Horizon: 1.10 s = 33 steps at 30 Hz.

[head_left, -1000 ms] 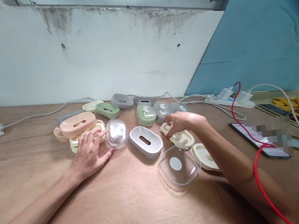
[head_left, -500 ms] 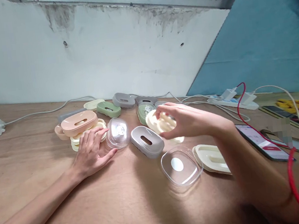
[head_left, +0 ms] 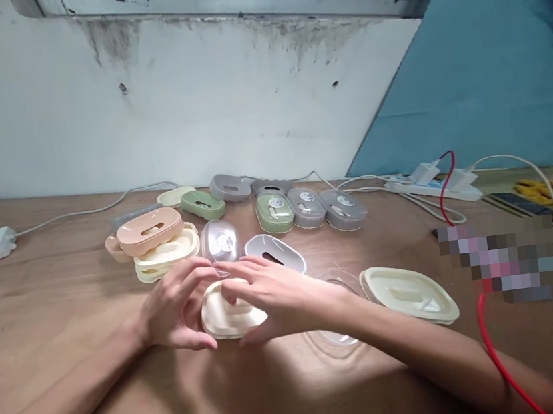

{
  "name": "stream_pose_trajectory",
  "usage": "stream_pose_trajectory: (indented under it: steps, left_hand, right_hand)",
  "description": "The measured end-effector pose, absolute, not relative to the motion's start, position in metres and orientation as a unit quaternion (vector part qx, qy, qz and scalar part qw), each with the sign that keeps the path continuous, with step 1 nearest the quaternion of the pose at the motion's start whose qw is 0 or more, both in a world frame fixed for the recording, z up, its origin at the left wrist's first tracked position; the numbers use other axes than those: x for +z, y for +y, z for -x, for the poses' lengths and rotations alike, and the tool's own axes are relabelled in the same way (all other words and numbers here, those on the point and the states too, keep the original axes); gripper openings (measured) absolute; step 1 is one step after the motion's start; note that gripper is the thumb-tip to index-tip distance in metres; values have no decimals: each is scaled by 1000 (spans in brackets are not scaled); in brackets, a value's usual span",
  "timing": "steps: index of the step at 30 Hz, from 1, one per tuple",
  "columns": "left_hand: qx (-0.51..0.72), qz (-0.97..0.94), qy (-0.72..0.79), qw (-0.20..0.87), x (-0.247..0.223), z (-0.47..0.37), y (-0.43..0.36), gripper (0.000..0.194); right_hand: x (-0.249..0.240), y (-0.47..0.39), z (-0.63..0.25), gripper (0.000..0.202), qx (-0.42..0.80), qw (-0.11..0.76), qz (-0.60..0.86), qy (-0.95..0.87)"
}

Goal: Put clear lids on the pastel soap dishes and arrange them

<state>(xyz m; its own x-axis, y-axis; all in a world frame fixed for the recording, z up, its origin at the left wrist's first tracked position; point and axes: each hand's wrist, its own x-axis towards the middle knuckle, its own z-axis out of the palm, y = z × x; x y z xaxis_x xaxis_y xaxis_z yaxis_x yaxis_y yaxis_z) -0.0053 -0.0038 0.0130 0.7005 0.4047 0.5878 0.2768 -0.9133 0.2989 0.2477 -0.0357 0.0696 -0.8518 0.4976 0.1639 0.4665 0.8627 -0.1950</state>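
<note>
A cream oval dish [head_left: 229, 317] lies low over the table in front of me, between my two hands. My right hand [head_left: 277, 294] reaches over its right side, thumb at the near edge and fingers over the far part, gripping it. At its left edge my left hand [head_left: 175, 310] is curved with thumb and fingers apart, holding nothing. Just behind are a clear lid [head_left: 220, 241] with a round sticker and a grey-white slotted dish [head_left: 282, 252], partly covered by my right hand.
Peach [head_left: 151, 228] and cream dishes [head_left: 168, 252] are stacked at left. Covered green [head_left: 275, 212] and grey boxes [head_left: 307, 206] stand behind. A clear lid [head_left: 340, 339] and cream lid [head_left: 410, 291] lie right. Power strips, cables and a red cord [head_left: 502, 367] flank them.
My right hand has come left and nearer with the cream dish, uncovering the grey boxes behind. My left hand has shifted slightly nearer, its fingers now curved beside the dish.
</note>
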Motion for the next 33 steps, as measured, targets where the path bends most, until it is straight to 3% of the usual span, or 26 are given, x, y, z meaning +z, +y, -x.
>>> stream_pose_trajectory:
  steps: [4,9,11,15,18,21,26,33]
  left_hand:
    - [305,-929,167,125,12,-1,-5,81]
    - [273,-935,194,118,9,-2,-7,48]
    - [271,-931,210,124,7,-1,-6,43]
    - [280,-920,234,143,5,0,-4,48]
    - [289,-905,260,171,4,-1,-4,53]
    - [302,-889,276,208,1,-2,-4,59]
    - [328,-868,297,225,-4,-2,-5,71]
    - [324,-881,275,208,2,-4,-6,89]
  right_hand:
    - [80,-24,-262,45,42,123,362,-923]
    - [83,-10,-277,60,35,18,520,-853]
    - [82,-6,-282,64,67,-11,531,-844]
    - [87,-1,-288,66,71,2,536,-841]
    - [98,-4,-292,72,76,69,513,-853]
    - [103,-11,-289,78,153,116,428,-883]
    - [90,-20,-269,80,213,97,328,-915]
    - [73,-20,-261,79,229,107,315,-915]
